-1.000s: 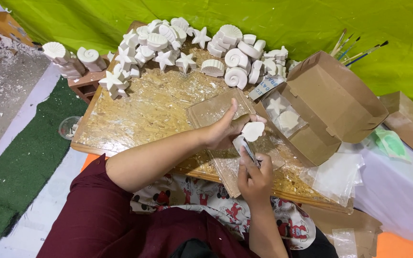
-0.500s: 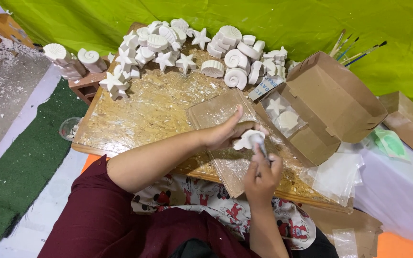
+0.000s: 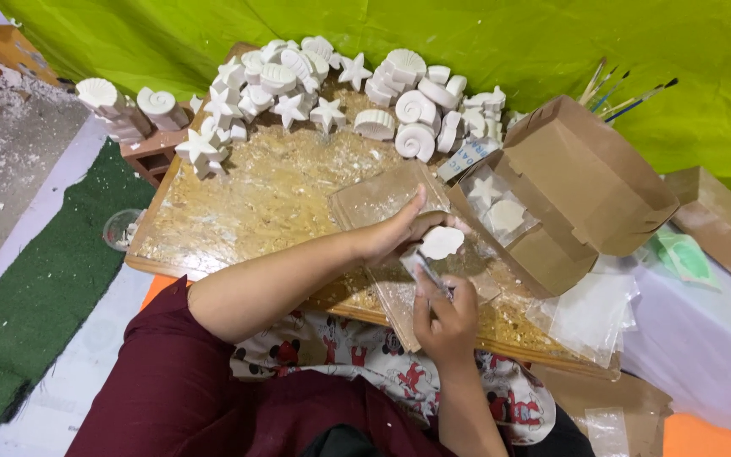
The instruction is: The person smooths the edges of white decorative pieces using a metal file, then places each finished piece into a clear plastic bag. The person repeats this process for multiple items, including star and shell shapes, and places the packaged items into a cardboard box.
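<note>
My left hand (image 3: 399, 233) holds a small white plaster shell piece (image 3: 442, 242) over a wooden board (image 3: 247, 203). My right hand (image 3: 446, 315) grips a thin metal scraping tool (image 3: 426, 272) whose tip sits at the lower left edge of the piece. Both hands hover above a clear plastic sheet (image 3: 382, 199) lying on the board. Plaster dust and crumbs cover the board under them.
Many white plaster shells and stars (image 3: 340, 85) are heaped along the board's far edge. An open brown cardboard box (image 3: 568, 195) holding plaster pieces stands to the right, with paintbrushes (image 3: 623, 93) behind it. A green mat (image 3: 35, 296) lies on the left.
The plaster piece was turned and shifted slightly in my left hand. My right hand moved up against the piece, then drew back down a little with the tool.
</note>
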